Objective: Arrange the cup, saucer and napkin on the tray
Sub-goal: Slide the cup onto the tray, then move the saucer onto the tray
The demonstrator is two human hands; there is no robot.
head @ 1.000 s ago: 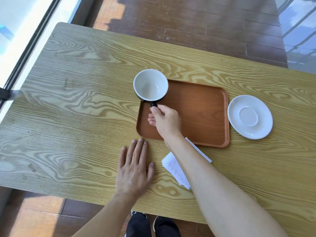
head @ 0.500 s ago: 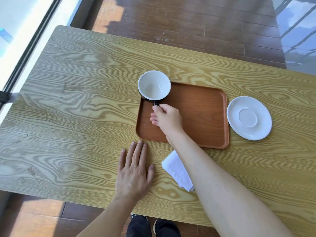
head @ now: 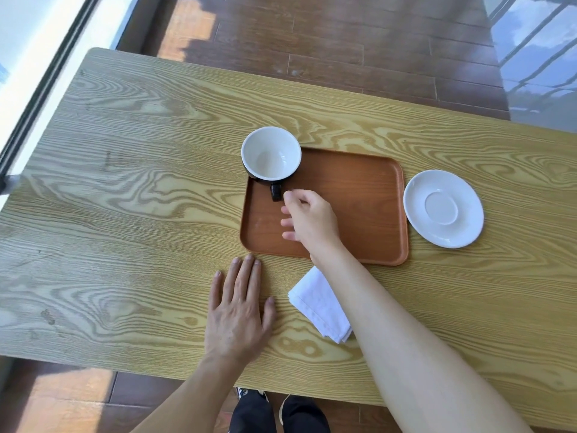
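Note:
A black cup [head: 271, 153] with a white inside stands upright in the far left corner of the brown tray [head: 359, 195], handle pointing toward me. My right hand [head: 309, 221] hovers over the tray just beside the handle, fingers apart, holding nothing. A white saucer [head: 443, 208] lies on the table right of the tray. A folded white napkin [head: 318, 304] lies on the table in front of the tray, partly under my right forearm. My left hand [head: 239, 310] rests flat on the table, left of the napkin.
The wooden table [head: 125, 198] has its near edge just behind my left wrist. A window frame [head: 46, 76] runs along the left side. Brown floorboards [head: 343, 42] lie beyond the far edge.
My right hand has let go of the cup's handle and drawn back slightly with its fingers spread. The cup now stands on the tray's far left corner. My left hand has stayed put.

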